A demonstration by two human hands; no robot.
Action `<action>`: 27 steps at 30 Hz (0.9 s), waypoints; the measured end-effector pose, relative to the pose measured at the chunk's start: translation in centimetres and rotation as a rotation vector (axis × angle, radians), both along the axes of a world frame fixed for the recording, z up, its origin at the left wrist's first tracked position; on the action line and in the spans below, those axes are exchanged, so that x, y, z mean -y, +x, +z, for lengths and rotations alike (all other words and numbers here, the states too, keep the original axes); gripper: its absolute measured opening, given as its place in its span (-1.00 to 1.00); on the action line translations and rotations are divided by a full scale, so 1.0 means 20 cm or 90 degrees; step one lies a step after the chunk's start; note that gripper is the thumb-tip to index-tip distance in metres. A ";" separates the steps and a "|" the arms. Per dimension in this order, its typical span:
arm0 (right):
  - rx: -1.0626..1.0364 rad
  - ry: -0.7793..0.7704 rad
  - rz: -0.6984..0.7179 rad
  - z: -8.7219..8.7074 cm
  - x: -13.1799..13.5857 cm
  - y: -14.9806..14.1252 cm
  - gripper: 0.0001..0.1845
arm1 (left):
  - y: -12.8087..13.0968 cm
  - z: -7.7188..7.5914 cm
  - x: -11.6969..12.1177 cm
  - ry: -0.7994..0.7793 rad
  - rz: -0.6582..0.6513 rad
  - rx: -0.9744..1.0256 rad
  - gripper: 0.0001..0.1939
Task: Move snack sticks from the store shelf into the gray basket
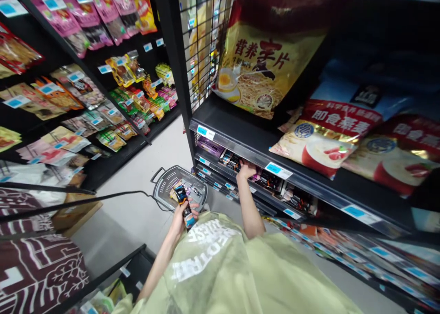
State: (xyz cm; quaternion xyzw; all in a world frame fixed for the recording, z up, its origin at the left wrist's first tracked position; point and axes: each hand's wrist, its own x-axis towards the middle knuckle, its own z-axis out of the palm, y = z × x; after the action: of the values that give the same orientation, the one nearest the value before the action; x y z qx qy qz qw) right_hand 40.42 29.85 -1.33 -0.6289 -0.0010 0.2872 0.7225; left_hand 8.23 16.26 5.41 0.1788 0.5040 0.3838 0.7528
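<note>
My left hand [182, 213] is closed round a few small dark snack packs [184, 203], held over a grey shopping basket [165, 179] on the floor. My right hand [245, 169] reaches into the second shelf from the top on the right, fingers curled on the dark packets [266, 179] lined up there; whether it holds one is hidden. The basket holds several small packs.
Black shelves stand on both sides of a narrow pale floor aisle. Big oatmeal bags [268, 62] and red-gold bags [326, 135] fill the upper right shelves. Hanging snack packs [130, 75] cover the left rack. A patterned maroon box [37, 263] sits at lower left.
</note>
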 end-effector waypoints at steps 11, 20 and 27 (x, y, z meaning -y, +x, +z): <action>0.154 -0.110 0.343 -0.15 0.04 -0.16 -0.75 | -0.01 -0.03 -0.02 -0.002 0.037 0.010 -0.66; 0.692 -0.390 0.544 -0.11 -0.06 0.06 -0.54 | 0.02 -0.02 -0.07 -0.007 -0.009 0.001 -0.67; 0.613 -0.249 0.549 -0.05 0.05 -0.08 -0.48 | 0.04 0.03 -0.09 -0.028 -0.016 0.110 -0.64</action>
State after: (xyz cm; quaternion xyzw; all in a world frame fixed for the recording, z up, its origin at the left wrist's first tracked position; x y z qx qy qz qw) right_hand 38.82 28.76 -2.30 -0.7492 -0.5219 0.2321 0.3352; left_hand 9.02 18.04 6.04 0.1347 0.4430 0.3769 0.8022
